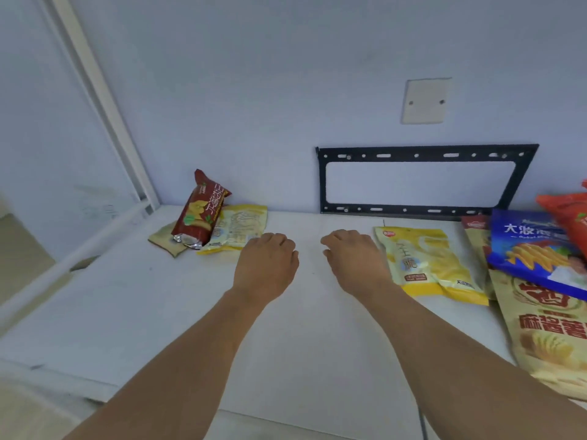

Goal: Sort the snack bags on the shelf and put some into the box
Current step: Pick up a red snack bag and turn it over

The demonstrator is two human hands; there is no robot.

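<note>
Fingers (273, 238) curled, two hands, seven snack bags (428, 260)

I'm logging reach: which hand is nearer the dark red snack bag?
Left. The left hand hovers just right of the dark red snack bag; the right hand is farther right.

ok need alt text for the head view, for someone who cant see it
Two bare hands, left and right, hover empty over a white shelf between two groups of snack bags. A dark red chip bag leans on a yellow bag at left; a yellow snack bag and blue chip bag lie right.
</note>
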